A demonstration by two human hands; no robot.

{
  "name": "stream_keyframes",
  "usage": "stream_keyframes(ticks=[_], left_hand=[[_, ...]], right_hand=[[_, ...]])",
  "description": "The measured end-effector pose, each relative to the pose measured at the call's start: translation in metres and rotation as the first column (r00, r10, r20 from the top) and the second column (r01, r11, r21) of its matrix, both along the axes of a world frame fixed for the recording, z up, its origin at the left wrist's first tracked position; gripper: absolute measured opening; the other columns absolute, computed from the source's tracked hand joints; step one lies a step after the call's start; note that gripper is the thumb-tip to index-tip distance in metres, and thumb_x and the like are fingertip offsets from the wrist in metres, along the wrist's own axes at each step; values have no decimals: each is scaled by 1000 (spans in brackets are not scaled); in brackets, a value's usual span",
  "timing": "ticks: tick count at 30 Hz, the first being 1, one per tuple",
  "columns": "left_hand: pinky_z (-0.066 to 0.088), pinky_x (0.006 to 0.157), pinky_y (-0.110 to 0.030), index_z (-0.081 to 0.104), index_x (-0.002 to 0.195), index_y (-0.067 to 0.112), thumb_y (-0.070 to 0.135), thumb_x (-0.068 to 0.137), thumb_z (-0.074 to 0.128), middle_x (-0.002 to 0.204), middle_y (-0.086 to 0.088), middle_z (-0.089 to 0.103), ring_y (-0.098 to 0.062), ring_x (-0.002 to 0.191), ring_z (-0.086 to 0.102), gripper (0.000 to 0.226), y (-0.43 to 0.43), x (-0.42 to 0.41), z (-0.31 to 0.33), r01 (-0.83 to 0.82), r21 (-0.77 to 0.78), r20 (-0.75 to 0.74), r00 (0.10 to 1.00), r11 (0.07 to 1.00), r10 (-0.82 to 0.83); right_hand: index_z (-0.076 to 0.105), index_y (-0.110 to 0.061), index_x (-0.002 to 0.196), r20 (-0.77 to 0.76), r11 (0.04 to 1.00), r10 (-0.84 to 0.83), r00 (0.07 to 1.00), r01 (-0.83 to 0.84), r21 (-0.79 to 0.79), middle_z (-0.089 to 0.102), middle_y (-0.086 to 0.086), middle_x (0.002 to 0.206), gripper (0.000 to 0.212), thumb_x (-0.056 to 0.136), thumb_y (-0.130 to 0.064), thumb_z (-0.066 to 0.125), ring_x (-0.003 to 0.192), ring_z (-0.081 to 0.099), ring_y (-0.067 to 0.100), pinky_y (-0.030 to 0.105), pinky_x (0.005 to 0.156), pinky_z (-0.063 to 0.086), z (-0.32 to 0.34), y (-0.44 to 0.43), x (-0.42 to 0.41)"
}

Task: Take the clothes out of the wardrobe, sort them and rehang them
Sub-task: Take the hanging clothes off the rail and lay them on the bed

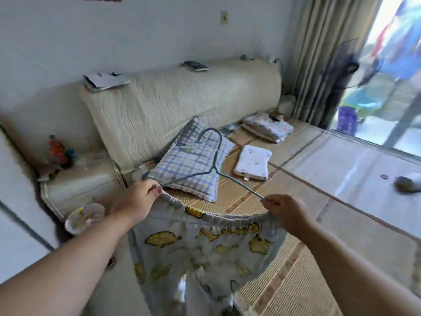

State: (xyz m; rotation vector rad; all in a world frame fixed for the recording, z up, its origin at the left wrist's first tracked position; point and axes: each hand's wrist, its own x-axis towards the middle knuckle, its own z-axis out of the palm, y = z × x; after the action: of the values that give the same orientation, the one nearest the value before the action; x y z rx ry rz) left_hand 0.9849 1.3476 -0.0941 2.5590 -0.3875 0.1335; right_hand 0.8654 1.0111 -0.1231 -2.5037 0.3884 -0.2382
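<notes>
A pair of white pyjama trousers with yellow prints (pixel 205 249) hangs from its elastic waistband in front of me, above the bed. My left hand (pixel 139 197) pinches the waistband's left end together with the left tip of a thin blue-green wire hanger (pixel 211 165). My right hand (pixel 287 213) pinches the waistband's right end and the hanger's right tip. The hanger tilts away from me, its hook pointing up over a checked pillow. The wardrobe is out of view.
A bed with a woven mat (pixel 296 201) fills the middle and right, with a checked pillow (pixel 193 160), a small white pillow (pixel 254 161) and folded clothes (pixel 267 125) on it. A nightstand (pixel 84 179) with bottles stands left; a curtain (pixel 319 53) and glass door lie right.
</notes>
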Motion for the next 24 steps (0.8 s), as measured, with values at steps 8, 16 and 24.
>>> stream_keyframes(ticks=[8, 16, 24], left_hand=[[37, 62, -35, 60, 85, 18, 32, 96, 50, 78, -1, 60, -22, 76, 54, 20, -70, 23, -36, 409, -15, -151, 901, 912, -406], [37, 63, -35, 61, 90, 18, 29, 96, 49, 80, 0, 60, -23, 78, 54, 17, -188, -2, -49, 666, -70, -173, 725, 743, -667], [28, 54, -30, 59, 86, 20, 32, 95, 48, 75, 5, 57, -16, 70, 51, 19, -335, -12, -76, 736, 12, -175, 668, 677, -723]], right_hand=[[74, -26, 93, -83, 913, -402, 912, 406, 34, 63, -20, 74, 14, 87, -31, 63, 64, 56, -1, 12, 54, 37, -32, -2, -98], [70, -34, 75, -12, 720, -690, 724, 688, 95, 66, -17, 70, 14, 87, -32, 62, 69, 62, 6, 24, 56, 39, -26, -33, -191], [73, -24, 92, -76, 586, -803, 591, 806, 80, 67, -4, 84, 18, 91, -29, 56, 81, 58, 17, 28, 65, 38, -62, -126, -214]])
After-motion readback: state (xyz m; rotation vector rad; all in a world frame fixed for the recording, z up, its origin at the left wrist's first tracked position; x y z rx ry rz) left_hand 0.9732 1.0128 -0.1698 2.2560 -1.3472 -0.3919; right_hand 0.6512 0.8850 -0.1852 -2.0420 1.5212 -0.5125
